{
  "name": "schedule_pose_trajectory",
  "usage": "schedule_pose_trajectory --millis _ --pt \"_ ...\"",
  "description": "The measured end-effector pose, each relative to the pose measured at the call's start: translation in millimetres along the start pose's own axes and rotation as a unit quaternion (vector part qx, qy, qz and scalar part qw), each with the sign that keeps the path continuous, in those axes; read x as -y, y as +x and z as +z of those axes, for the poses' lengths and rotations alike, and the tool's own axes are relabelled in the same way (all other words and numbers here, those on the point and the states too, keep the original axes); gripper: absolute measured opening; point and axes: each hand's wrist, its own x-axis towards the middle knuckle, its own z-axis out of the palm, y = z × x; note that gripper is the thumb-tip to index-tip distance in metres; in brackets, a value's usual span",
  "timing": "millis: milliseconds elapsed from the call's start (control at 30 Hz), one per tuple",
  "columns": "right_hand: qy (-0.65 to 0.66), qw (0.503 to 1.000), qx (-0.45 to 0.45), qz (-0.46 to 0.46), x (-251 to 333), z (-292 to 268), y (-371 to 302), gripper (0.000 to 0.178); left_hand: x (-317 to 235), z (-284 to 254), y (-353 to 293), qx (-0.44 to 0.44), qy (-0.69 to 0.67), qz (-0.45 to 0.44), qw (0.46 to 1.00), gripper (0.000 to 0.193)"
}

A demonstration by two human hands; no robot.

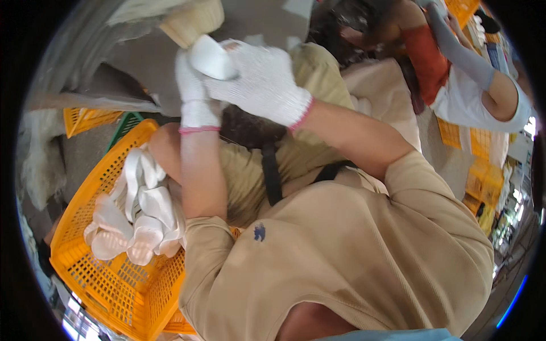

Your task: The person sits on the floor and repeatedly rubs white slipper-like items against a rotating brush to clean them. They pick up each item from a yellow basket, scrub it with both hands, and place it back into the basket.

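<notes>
Both my hands wear white knitted gloves with pink cuffs and are raised at the upper middle. My right hand [259, 82] closes round a white, smooth, rounded piece [211, 58] that looks like part of a shoe. My left hand [194, 94] grips the same piece from its left side; its fingers are mostly hidden behind it. The piece's far end meets a cream-coloured, ribbed, round wheel [193, 23], blurred at its edges. I cannot tell whether they press together. By my left leg, several white strappy sandals [151, 213] lie heaped in an orange plastic basket [105, 290].
A grey machine housing [261, 25] stands behind the wheel. Another orange basket [91, 120] and a green crate [125, 128] sit at the left. A co-worker in a red and white garment [426, 62] is at the upper right. More orange crates [483, 182] stand on the right.
</notes>
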Motion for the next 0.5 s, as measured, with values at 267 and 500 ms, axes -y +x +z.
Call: schedule_pose_trajectory --millis 267,500 --pt "-0.019 0.993 -0.118 0.012 4 14 26 0.058 31 -1 15 -0.141 0.264 0.364 0.882 0.044" --pt "0.056 0.984 -0.127 -0.108 -2 10 9 0.06 29 1 12 0.059 -0.185 0.125 0.973 0.058"
